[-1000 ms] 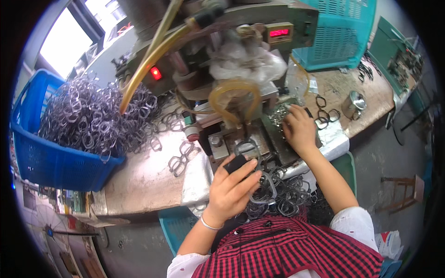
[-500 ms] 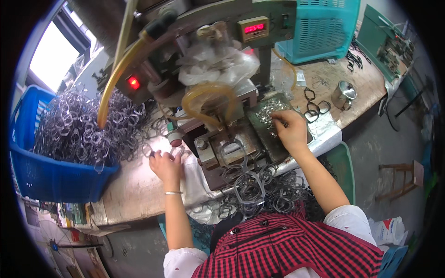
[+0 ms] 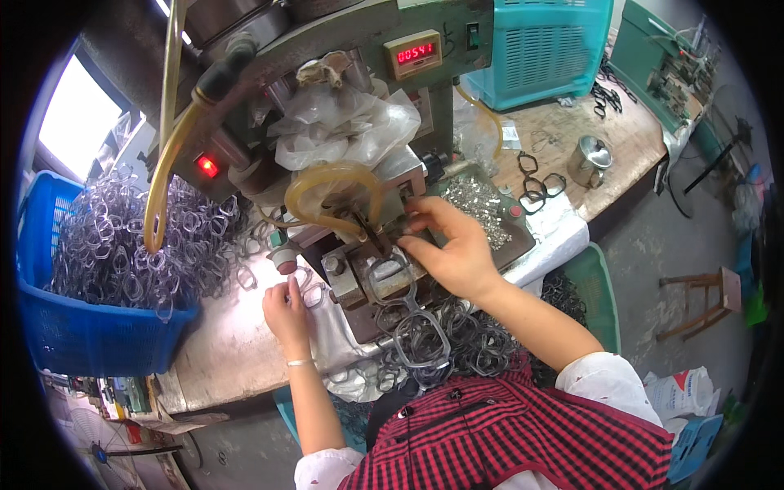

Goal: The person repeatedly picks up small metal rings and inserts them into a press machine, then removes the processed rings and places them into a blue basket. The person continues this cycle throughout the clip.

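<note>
My right hand (image 3: 457, 251) is at the machine's working head, thumb and fingers drawn together beside the fixture (image 3: 351, 273). Whatever they pinch is too small or hidden to make out. A translucent grey eyeglass frame front (image 3: 425, 347) has one rim on the fixture, and its other rim hangs over the front edge. My left hand (image 3: 286, 318) has its fingers partly stretched up, just below a red push button (image 3: 286, 261); I cannot tell whether they touch it. To the right of my right hand lies a tray of small shiny metal pieces (image 3: 482, 204).
A blue basket (image 3: 106, 331) heaped with eyeglass frames (image 3: 139, 245) stands left. More frames (image 3: 482, 339) pile up before the fixture. Yellow hoses (image 3: 167, 180) and a plastic bag (image 3: 343, 131) hang on the machine. A metal cup (image 3: 590, 162) and a teal crate (image 3: 543, 57) stand right.
My right hand has left the tray of metal pieces and moved left to the machine's head. My left hand has shifted closer to the red button. The whole view has shifted slightly.
</note>
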`<action>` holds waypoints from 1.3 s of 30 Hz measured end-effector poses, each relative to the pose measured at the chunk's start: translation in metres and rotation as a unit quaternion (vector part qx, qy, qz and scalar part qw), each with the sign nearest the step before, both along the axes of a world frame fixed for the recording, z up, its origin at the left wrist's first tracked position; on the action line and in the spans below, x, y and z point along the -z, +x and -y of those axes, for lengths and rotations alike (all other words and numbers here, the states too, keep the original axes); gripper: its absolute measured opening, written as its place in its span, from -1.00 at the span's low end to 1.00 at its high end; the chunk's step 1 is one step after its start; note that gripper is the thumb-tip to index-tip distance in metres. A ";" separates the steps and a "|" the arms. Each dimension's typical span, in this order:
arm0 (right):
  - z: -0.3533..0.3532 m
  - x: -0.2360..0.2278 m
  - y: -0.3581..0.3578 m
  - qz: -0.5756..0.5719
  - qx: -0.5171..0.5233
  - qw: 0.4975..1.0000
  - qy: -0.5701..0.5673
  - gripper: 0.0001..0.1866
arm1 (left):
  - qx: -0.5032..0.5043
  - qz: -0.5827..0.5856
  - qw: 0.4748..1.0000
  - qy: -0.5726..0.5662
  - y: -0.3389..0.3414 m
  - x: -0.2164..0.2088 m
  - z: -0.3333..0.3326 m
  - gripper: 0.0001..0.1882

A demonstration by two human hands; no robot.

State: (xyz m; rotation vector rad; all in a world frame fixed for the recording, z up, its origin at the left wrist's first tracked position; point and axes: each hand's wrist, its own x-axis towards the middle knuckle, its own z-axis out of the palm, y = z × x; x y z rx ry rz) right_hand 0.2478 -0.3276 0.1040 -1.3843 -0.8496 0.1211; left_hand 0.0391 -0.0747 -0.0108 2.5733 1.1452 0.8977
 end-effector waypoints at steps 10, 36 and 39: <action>-0.007 -0.009 -0.018 -0.168 -0.072 0.981 0.060 -0.43 | 0.055 0.002 0.998 -0.004 -0.027 0.005 0.048 -0.67; 0.043 0.068 0.064 0.286 0.247 0.900 -0.217 -0.91 | 0.516 0.152 0.842 0.047 0.049 -0.125 0.141 -0.69; 0.039 0.069 0.064 0.225 0.252 0.923 -0.183 -0.92 | 0.418 0.156 0.888 0.108 0.028 -0.116 0.151 -0.68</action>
